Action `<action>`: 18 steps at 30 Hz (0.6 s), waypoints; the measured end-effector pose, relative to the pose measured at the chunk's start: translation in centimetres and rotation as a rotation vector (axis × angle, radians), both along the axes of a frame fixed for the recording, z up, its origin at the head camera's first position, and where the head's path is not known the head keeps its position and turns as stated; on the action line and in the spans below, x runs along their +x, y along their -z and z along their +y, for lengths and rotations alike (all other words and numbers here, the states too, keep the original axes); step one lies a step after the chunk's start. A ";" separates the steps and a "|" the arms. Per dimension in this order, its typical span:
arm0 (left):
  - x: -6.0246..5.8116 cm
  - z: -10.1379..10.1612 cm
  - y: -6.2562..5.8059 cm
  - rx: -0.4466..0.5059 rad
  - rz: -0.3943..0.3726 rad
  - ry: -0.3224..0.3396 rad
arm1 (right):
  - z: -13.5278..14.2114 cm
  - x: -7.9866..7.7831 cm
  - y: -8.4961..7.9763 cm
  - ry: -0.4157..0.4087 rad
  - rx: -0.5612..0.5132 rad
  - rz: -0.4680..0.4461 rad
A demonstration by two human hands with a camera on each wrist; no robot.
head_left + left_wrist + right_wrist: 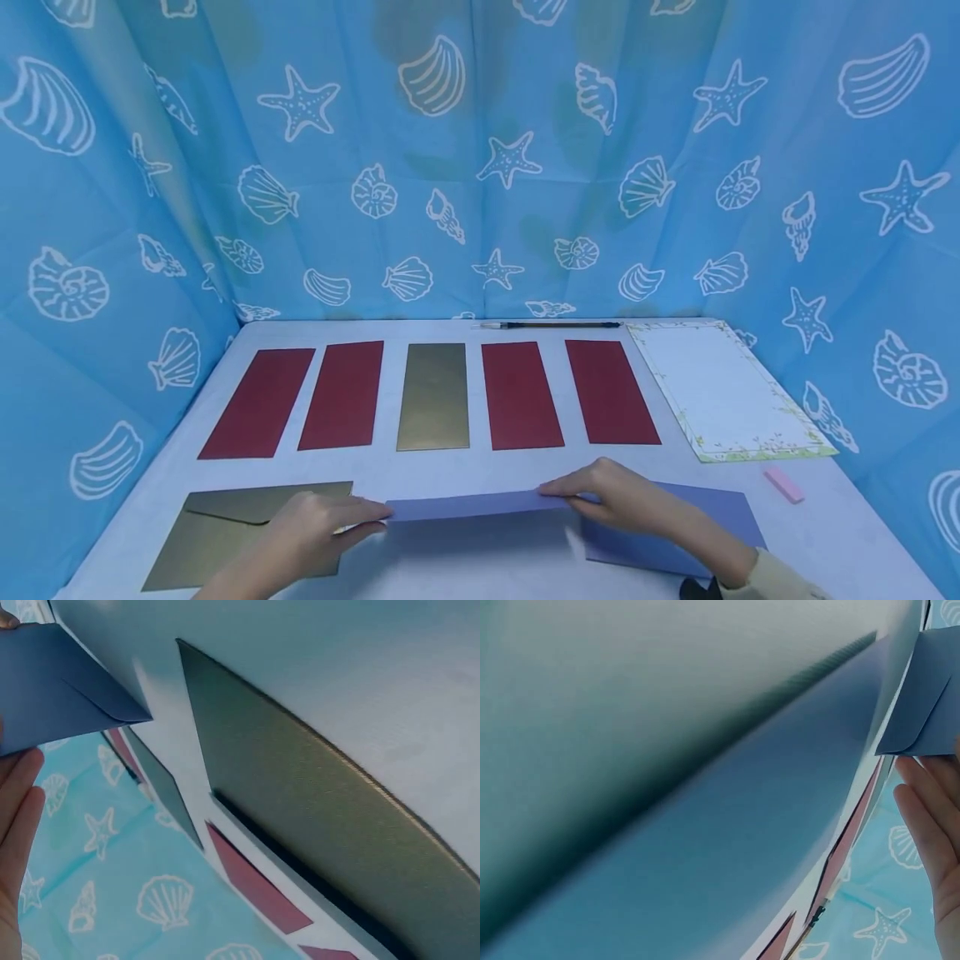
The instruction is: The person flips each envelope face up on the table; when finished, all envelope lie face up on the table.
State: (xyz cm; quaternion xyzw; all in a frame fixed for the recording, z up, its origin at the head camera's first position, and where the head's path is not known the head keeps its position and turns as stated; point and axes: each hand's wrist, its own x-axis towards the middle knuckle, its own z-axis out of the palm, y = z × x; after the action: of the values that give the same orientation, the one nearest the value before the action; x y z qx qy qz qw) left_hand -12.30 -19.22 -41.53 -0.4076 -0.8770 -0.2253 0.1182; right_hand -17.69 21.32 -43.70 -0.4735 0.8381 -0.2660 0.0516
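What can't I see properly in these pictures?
- Head view: the left hand hides part of the front gold envelope.
- Head view: the bottom edge cuts off some black thing.
- Right wrist view: blur smears the resting blue envelope.
- Left wrist view: the left edge cuts off the held envelope.

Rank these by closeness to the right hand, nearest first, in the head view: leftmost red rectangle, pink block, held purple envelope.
1. Held purple envelope: pinched by the right hand.
2. Pink block: off to the right.
3. Leftmost red rectangle: far left.
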 end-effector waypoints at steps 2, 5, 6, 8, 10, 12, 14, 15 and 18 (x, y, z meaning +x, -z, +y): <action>-0.1 0.1 -0.2 0.017 0.035 -0.019 | 0.0 0.0 -0.2 0.005 -0.006 -0.029; -0.3 0.2 -0.8 0.047 0.041 -0.031 | -0.1 -0.1 -0.5 0.007 -0.017 -0.044; -0.4 0.1 -1.0 0.061 0.027 -0.030 | -0.1 -0.1 -0.6 0.007 -0.022 -0.050; -0.5 0.1 -1.4 0.088 -0.034 -0.034 | -0.1 -0.1 -0.7 0.006 -0.029 -0.064; -0.7 0.0 -1.8 0.106 -0.129 -0.048 | -0.1 -0.2 -0.8 0.006 -0.032 -0.096; -1.0 0.0 -2.1 0.111 -0.223 -0.062 | -0.1 -0.2 -0.8 0.011 -0.029 -0.143; -1.3 -0.1 -2.3 0.103 -0.302 -0.078 | -0.2 -0.2 -0.9 0.014 -0.027 -0.181; -1.5 -0.1 -2.4 0.099 -0.334 -0.081 | -0.3 -0.2 -0.9 0.016 -0.026 -0.189; -2.2 -0.1 -2.4 0.101 -0.388 -0.080 | -0.4 -0.1 -1.0 0.066 -0.037 -0.152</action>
State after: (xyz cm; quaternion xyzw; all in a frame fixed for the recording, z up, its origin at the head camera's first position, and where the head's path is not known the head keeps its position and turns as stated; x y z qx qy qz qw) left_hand -14.46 -19.35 -39.13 -0.3151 -0.8864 -0.3384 -0.0241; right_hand -17.76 20.88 -42.73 -0.4250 0.8418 -0.3182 0.0977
